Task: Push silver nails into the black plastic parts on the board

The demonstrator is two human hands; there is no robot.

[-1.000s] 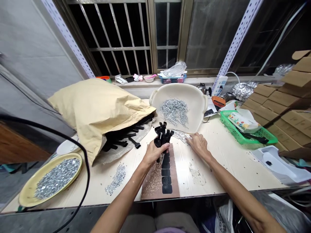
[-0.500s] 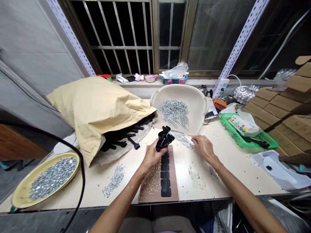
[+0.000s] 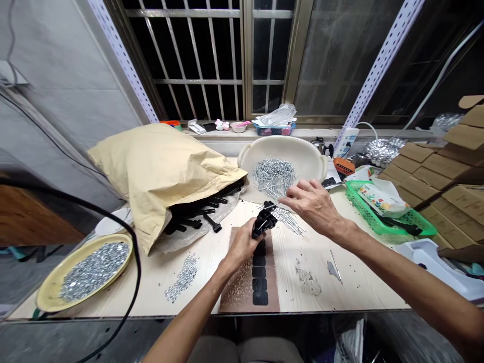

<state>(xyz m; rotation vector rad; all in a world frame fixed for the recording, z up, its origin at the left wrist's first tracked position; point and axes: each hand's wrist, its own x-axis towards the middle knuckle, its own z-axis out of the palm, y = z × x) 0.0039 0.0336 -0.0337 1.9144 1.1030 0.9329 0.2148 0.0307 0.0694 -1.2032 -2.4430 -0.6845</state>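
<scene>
My left hand is closed round a bunch of black plastic parts, held above a brown board. Black rounded-square pads lie in a row down that board. Between the fingertips of my right hand is a thin metal screw, its far end at the top of the black parts. Whether it has entered a hole is too small to tell. Below my right hand, a small pile of long screws lies on the table. A white basin behind holds many more screws.
On the left, a paper sack spills black parts. A yellow bowl of small metal pieces stands near loose ones. To the right are a green basket, a white plastic tray and cardboard boxes. A black cable crosses the left front.
My right hand has lifted from the screw pile and moved left to the black parts, bringing a screw. My left hand still holds the bunch. The view has shifted slightly.
</scene>
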